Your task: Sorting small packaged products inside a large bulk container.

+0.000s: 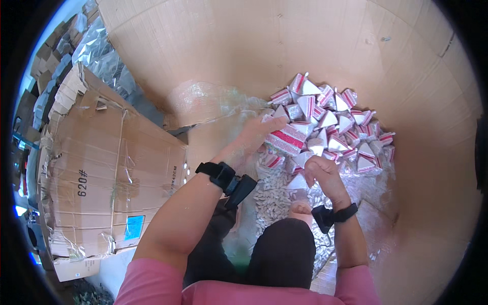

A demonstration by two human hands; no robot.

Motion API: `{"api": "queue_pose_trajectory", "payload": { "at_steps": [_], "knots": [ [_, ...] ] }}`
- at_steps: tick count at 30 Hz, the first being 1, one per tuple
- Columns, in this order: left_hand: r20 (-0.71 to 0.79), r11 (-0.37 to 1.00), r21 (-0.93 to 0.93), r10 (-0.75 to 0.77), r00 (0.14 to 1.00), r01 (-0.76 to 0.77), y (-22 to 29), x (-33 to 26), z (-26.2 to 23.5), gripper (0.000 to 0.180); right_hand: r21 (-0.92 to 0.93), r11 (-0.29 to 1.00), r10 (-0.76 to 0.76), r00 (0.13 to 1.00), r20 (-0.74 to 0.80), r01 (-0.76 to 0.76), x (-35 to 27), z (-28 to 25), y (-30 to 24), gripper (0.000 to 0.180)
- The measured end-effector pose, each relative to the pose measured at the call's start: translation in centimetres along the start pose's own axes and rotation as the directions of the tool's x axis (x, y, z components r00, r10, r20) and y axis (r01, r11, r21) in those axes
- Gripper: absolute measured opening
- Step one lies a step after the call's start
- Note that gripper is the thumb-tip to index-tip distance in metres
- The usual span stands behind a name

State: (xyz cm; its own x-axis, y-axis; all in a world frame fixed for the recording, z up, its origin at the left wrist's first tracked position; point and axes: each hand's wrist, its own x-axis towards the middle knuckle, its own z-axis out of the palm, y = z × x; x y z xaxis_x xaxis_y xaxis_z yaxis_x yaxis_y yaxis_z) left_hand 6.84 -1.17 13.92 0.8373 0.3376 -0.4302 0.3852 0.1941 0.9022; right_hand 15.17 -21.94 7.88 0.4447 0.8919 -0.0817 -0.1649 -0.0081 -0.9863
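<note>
Room and blocks inside the big box

The cake-slice pile (330, 127) fills the middle of the cardboard box floor (432, 213). The right side is bare. Crinkly plastic (213, 99) blocks the left edge.

wedges (330, 127) in carton (422, 203), box (101, 173) left

roughly thirty red-and-white cake-slice ornaments (330, 122) heaped inside the big cardboard box (422, 213), exact count unclear. one larger glittery slice (286, 141) at the heap's left edge. two hands, left hand (256, 134), right hand (325, 175). one flattened carton (96, 168) left of the box.
</note>
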Motion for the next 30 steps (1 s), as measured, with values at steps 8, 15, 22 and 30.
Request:
{"api": "queue_pose_trajectory", "payload": {
  "at_steps": [8,15,22,30],
  "knots": [
    [-0.046,0.983,-0.049,0.175,0.984,-0.177,-0.1,0.2,-2.9,0.02,-0.829,0.55,0.006,0.993,-0.12,-0.103,7.4,-1.5,13.3,0.021],
    [-0.021,0.983,0.141,0.124,0.992,-0.12,-1.6,0.9,-3.9,0.032,-0.9,0.404,0.076,0.987,-0.144,-0.162,10.0,-1.7,17.8,0.018],
    [-0.082,0.76,0.648,-0.003,0.997,0.055,-3.0,0.6,-4.8,0.064,-0.301,0.934,0.064,0.918,-0.391,-0.193,7.3,-0.1,5.8,0.014],
    [0.405,0.995,0.05,0.06,0.912,-0.087,0.3,-1.8,-2.4,0.064,-0.13,0.975,-0.206,0.95,-0.236,0.179,3.3,2.1,-4.4,0.01]
  ]
}}
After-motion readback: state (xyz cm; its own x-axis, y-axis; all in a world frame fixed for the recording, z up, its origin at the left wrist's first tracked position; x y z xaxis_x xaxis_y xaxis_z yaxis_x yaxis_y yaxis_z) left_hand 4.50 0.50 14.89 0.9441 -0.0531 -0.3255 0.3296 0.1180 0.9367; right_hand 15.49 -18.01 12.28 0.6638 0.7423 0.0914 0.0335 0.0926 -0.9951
